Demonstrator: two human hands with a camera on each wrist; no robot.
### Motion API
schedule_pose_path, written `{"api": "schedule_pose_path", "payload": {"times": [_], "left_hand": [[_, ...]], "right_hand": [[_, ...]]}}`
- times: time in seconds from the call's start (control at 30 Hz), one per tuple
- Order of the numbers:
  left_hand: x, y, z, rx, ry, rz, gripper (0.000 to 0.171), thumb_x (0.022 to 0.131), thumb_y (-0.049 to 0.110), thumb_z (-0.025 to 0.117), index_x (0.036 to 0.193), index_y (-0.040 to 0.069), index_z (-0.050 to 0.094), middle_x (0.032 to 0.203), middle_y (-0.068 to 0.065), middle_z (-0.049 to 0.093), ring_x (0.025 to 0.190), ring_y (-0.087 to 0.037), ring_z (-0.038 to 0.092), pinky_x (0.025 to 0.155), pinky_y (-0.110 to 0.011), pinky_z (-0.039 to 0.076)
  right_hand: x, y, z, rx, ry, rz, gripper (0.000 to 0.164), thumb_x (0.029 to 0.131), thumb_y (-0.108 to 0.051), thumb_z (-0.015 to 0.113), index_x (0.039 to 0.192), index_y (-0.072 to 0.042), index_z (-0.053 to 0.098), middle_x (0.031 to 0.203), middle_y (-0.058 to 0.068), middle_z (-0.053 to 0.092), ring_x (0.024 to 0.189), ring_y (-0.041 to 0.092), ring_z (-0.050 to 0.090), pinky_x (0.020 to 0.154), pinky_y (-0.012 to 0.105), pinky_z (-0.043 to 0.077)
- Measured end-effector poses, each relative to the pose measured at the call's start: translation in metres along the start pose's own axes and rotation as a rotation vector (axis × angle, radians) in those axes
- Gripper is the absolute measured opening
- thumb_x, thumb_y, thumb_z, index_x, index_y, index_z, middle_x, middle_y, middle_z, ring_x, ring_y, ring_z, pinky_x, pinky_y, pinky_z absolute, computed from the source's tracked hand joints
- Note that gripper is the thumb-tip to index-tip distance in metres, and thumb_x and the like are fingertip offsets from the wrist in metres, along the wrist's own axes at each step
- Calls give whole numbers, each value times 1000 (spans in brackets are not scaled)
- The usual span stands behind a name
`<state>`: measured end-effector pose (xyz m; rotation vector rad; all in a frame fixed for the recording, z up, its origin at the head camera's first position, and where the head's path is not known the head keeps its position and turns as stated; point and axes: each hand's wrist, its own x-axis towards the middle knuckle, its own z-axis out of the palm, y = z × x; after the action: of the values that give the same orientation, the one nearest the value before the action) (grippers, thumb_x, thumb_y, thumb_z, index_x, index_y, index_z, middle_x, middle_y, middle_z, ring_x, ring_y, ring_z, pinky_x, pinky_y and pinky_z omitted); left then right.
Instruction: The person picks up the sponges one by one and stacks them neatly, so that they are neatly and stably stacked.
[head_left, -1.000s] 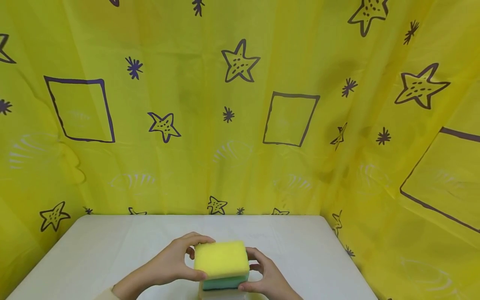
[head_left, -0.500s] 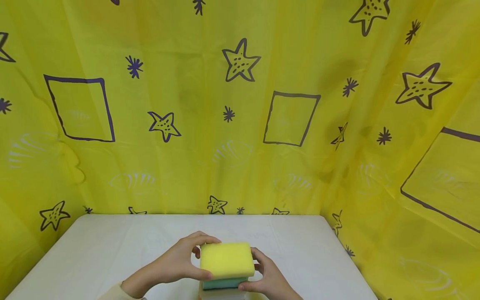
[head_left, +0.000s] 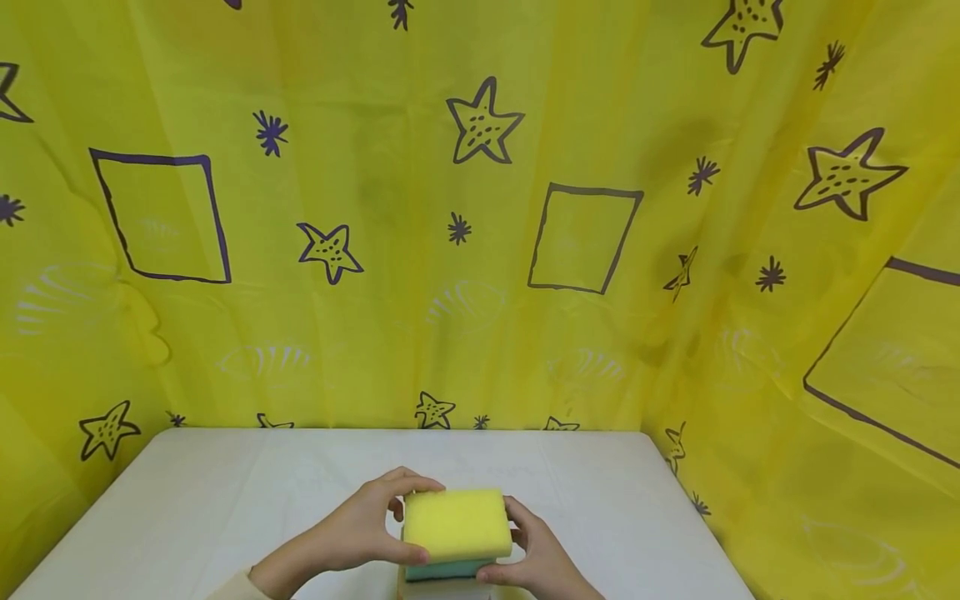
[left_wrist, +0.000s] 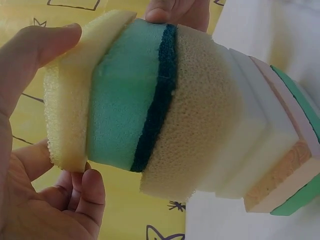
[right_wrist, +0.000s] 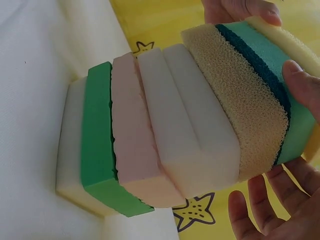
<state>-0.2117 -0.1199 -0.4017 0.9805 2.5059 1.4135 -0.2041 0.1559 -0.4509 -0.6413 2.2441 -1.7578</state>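
A tall stack of sponges stands on the table, with a yellow sponge [head_left: 457, 523] on top. My left hand [head_left: 356, 525] holds this one by its edges, thumb at the near side and fingers at the far side. Directly below lies a teal sponge [left_wrist: 125, 95] with a dark scouring layer, gripped between the thumb and fingers of my right hand [head_left: 542, 557]. The yellow sponge overhangs it slightly. Further down come a beige porous sponge [right_wrist: 240, 105], two white blocks [right_wrist: 200, 110], a pink sponge [right_wrist: 132, 125], a green sponge [right_wrist: 97, 125] and a pale bottom block [right_wrist: 70, 140].
The stack stands near the front of a white table [head_left: 247, 483]. A yellow curtain [head_left: 390, 317] printed with stars and squares surrounds the table at the back and sides. The lower stack drops out of the head view.
My left hand and the yellow sponge have shifted a little to the right over the teal sponge. The right hand has stayed nearly in place.
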Motion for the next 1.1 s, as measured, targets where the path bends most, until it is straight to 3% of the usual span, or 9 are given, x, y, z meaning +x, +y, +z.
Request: {"api": "schedule_pose_path", "payload": {"times": [0.4,0.57,1.1], "left_hand": [[-1,1,3,6,-23,3,60,72,33,86,127,24,63,120,2,57,96,-9,51,77,-27,45],[-3,0,2,13,-24,21,60,73,34,86,127,23,63,119,2,58,98,-7,52,76,-26,45],[-2,1,3,60,-1,77,64,77,38,83,132,16,60,121,0,54,104,-5,50,80,-28,44]], "right_hand": [[-4,1,0,-5,-6,-23,70,80,-20,83,140,-11,50,138,10,54,119,15,55,98,53,44],[-5,0,0,1,-9,-16,69,80,-21,83,139,-9,50,135,11,55,116,21,57,96,51,45],[-3,-1,-3,-30,-3,-9,69,78,-20,84,138,-11,51,133,10,55,117,23,55,95,49,45]]}}
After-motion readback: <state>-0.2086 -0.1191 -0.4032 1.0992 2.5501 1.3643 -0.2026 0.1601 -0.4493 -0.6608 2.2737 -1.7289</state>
